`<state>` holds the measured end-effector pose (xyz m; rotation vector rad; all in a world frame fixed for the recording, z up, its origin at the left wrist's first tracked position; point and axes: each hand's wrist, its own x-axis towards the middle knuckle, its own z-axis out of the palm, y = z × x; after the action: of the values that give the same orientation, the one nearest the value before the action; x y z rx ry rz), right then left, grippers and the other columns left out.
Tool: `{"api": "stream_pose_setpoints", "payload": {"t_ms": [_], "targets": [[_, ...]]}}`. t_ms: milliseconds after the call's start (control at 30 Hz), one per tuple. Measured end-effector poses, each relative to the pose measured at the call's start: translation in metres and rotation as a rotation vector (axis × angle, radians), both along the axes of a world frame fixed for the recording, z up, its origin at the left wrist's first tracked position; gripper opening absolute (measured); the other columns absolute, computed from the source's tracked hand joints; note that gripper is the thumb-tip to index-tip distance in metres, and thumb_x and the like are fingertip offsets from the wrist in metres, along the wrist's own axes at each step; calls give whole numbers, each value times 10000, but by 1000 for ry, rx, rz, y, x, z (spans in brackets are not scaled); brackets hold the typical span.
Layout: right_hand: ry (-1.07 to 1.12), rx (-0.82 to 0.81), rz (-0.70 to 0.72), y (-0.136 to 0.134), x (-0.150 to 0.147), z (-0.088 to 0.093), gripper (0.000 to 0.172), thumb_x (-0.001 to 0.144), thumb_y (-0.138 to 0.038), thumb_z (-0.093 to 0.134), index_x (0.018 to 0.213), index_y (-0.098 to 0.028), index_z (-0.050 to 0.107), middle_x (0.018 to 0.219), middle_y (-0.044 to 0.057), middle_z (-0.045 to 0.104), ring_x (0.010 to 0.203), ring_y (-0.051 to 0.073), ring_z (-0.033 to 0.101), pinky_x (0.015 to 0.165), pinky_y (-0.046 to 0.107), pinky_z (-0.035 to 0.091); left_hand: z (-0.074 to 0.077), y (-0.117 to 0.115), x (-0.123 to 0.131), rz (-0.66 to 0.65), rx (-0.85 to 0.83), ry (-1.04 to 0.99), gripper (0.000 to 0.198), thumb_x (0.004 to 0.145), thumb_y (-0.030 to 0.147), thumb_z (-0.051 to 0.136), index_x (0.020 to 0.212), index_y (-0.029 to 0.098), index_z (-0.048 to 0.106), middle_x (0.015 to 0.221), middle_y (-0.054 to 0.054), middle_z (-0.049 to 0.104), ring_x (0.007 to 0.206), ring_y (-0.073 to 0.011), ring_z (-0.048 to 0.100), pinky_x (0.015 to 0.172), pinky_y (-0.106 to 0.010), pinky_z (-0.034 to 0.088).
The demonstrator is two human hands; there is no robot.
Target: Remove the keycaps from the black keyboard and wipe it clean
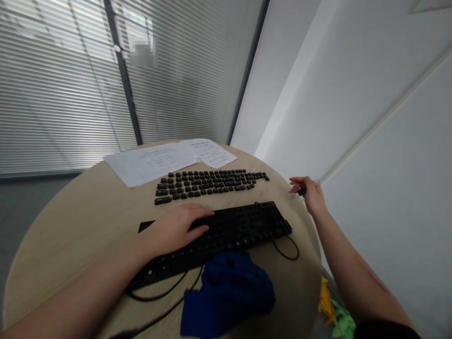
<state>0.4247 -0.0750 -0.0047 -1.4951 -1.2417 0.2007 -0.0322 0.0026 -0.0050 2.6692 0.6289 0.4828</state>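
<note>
Right grip (313, 195) is clamped on a black piece (302, 191); left grip (181, 223), spread apart, rests on the keyboard (252, 223).

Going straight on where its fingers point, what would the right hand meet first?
Likely the nearest loose key; the right hand's height over the table is unclear, so it might pass above.

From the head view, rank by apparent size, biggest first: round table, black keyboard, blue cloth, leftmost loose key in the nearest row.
1. Round table
2. Black keyboard and blue cloth: unsure; the left hand hides part of the keyboard, and the cloth looks nearer.
3. Leftmost loose key
</note>
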Motion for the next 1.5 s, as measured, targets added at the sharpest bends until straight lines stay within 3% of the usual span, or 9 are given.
{"api": "stream_pose_setpoints", "payload": {"t_ms": [200, 333, 433, 533, 667, 767, 967, 1300, 1500], "targets": [[636, 117, 75, -62, -20, -23, 572, 897, -730, 533, 848, -199, 739, 443, -75, 377, 384, 115, 399, 460, 283, 514, -3, 3, 3, -22, 66, 29, 360, 986, 394, 534, 1249, 231, 717, 1193, -79, 750, 1111, -275, 692, 1019, -457, 540], [770, 140, 91, -73, -38, -45, 413, 793, -609, 772, 949, -235, 690, 552, -67, 544, 437, 117, 518, 418, 247, 502, -5, 5, 1, -8, 133, 32, 376, 996, 444, 521, 1235, 242, 728, 1191, -80, 745, 1106, -281, 687, 1004, -465, 553], [776, 131, 129, -74, -46, -54, 452, 729, -451, 877, 1081, -255, 672, 760, -29, 685, 570, 132, 640, 458, 237, 542, -4, 4, 1, 7, 203, 52, 379, 1005, 436, 499, 1210, 227, 741, 1167, -95, 746, 1086, -290, 690, 983, -480, 562], [784, 162, 153, -74, -48, -58, 410, 798, -468, 815, 1108, -252, 655, 851, -1, 717, 640, 145, 679, 487, 245, 560, 4, -3, 5, -22, 257, 97, 361, 1010, 385, 483, 1168, 212, 757, 1127, -104, 749, 1047, -287, 696, 948, -473, 573], [775, 142, 173, -73, -49, -62, 307, 862, -513, 712, 967, -244, 607, 677, -44, 625, 504, 133, 584, 411, 240, 474, 19, -24, 27, -124, 245, 182, 314, 1005, 301, 486, 1129, 224, 764, 1101, -95, 745, 987, -254, 708, 901, -415, 582], [698, 96, 137, -70, -53, -64, 309, 885, -541, 661, 920, -244, 581, 577, -74, 534, 451, 132, 530, 418, 252, 445, 25, -39, 52, -184, 202, 247, 305, 969, 294, 579, 1228, 222, 722, 1219, -99, 725, 1102, -267, 695, 989, -414, 556], [527, -21, 97, -64, -72, -58, 319, 922, -567, 582, 912, -249, 585, 493, -78, 503, 435, 140, 503, 446, 257, 405, 11, -48, 87, -207, 152, 356, 607, 929, 437, 677, 1471, 195, 552, 1583, -175, 488, 1466, -364, 455, 1189, -542, 392], [547, -289, 352, -45, -94, -32, 365, 822, -572, 650, 892, -223, 571, 492, -56, 580, 417, 150, 551, 438, 256, 449, 24, -46, 65, -82, 128, 413, 316, 834, 293, 772, 1126, 192, 710, 1409, -153, 612, 1283, -366, 588, 1053, -502, 511], [462, -64, 239, -28, -111, -23, 257, 892, -477, 597, 826, -229, 579, 463, -92, 432, 395, 112, 447, 406, 229, 360, 12, -47, 60, -23, 150, 346, 237, 860, 302, 745, 1066, 190, 712, 1317, -140, 649, 1229, -358, 603, 1046, -516, 510]]}}
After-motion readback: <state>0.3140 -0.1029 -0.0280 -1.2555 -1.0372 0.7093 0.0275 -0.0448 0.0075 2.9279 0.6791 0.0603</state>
